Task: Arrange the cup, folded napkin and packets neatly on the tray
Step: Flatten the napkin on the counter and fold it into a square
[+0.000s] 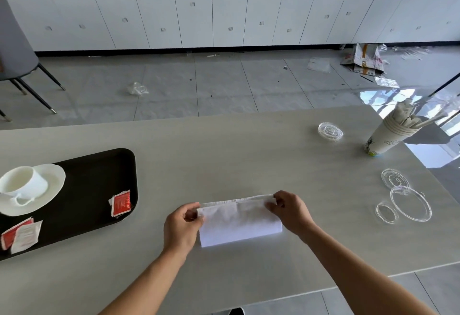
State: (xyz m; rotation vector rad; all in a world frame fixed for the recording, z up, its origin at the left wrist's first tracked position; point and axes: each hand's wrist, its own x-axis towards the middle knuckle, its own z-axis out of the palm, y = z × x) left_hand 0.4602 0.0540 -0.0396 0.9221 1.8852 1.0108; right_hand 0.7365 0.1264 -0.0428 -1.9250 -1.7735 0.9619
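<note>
A pale table (249,145) in a littered office: a person's left hand (183,225) and right hand (290,211) pinch the two far corners of a white napkin (239,222), mid-fold, flat on the tabletop between them. Well to the left of that grip, the black tray (99,185) already carries the cup (22,181) on its saucer (53,185) and red packets (121,202), loosely scattered. Folding, placing and tidying appear to remain.

Both arms reach forward, left hand (181,225) and right hand (290,211) pinching with fingers.
</note>
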